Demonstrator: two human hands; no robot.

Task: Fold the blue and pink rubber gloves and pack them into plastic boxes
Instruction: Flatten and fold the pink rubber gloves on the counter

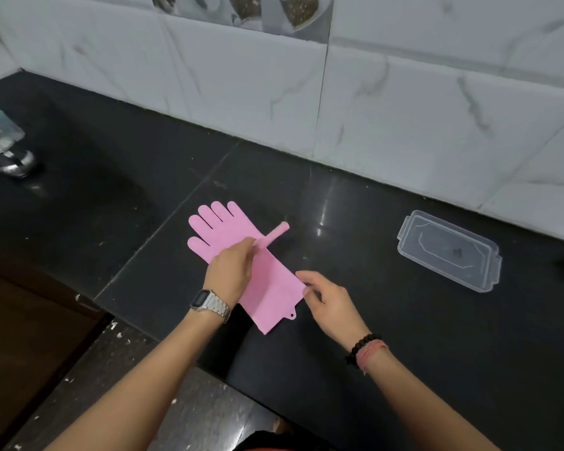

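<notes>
Centrally, a pink glove lies flat on the black counter. Its thumb is pinched and lifted by the left hand, while the right hand, fingers loosely curled, touches the cuff edge. Well apart to the right lies a clear plastic box.

1. Both forearms come in from the near edge of the bench, bare to the elbow and angled toward each other.
2. The left hand is palm down with its fingers curled, thumb and forefinger pinched together on a thin strip of the pink glove.
3. The left wrist carries a metal-banded digital watch.
4. The right hand is tilted thumb-up, fingers loosely bent, fingertips touching the glove's cuff edge.
5. The right wrist carries a dark bead bracelet and a reddish thread.
</notes>
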